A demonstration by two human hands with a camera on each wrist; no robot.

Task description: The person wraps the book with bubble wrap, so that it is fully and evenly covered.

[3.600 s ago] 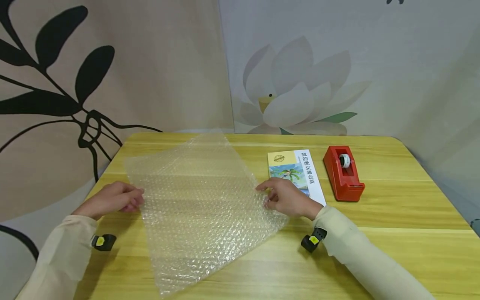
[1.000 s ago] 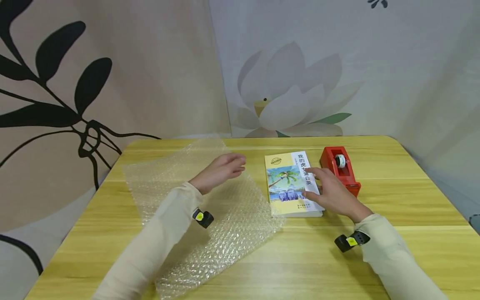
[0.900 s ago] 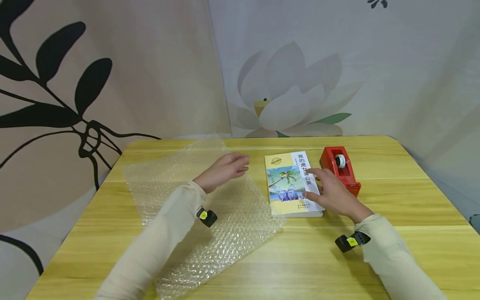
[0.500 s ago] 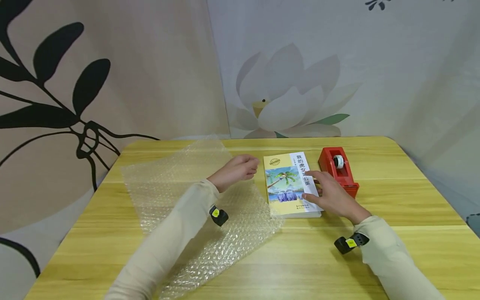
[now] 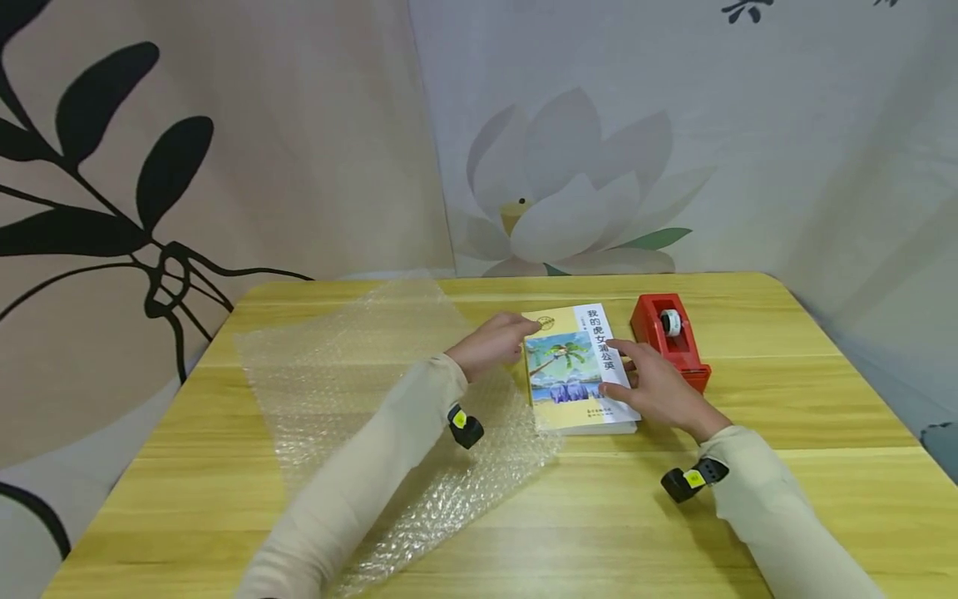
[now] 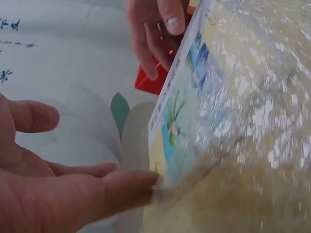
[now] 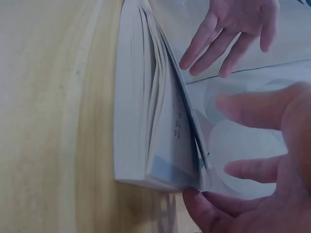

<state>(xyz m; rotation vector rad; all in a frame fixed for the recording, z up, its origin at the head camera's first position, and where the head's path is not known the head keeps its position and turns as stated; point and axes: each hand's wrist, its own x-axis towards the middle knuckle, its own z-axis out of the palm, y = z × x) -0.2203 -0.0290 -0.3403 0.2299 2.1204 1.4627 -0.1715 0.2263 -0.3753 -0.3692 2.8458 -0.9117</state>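
Observation:
A paperback book [image 5: 563, 366] with a beach picture on its cover lies on the table, right of a sheet of bubble wrap [image 5: 352, 366]. My left hand [image 5: 490, 343] reaches over the wrap, its outstretched fingers at the book's upper left edge. In the left wrist view, those fingers [image 6: 131, 187] are straight and the thumb stands apart. My right hand [image 5: 659, 391] is spread at the book's right side, thumb and forefinger overlapping the cover. The right wrist view shows the page block [image 7: 131, 107] with the front cover slightly lifted and a fingertip [image 7: 194, 199] right at its corner.
A red tape dispenser [image 5: 672, 341] holding a white roll stands just beyond the right hand. The wrap's near right corner overlaps the book's lower left corner. A patterned cloth backdrop [image 5: 584, 166] hangs behind the wooden table [image 5: 808, 399].
Both hands have left the bubble wrap's sides. The left hand has crossed over the sheet rightward to the book; the right hand moved to the book's right side and has since stayed there.

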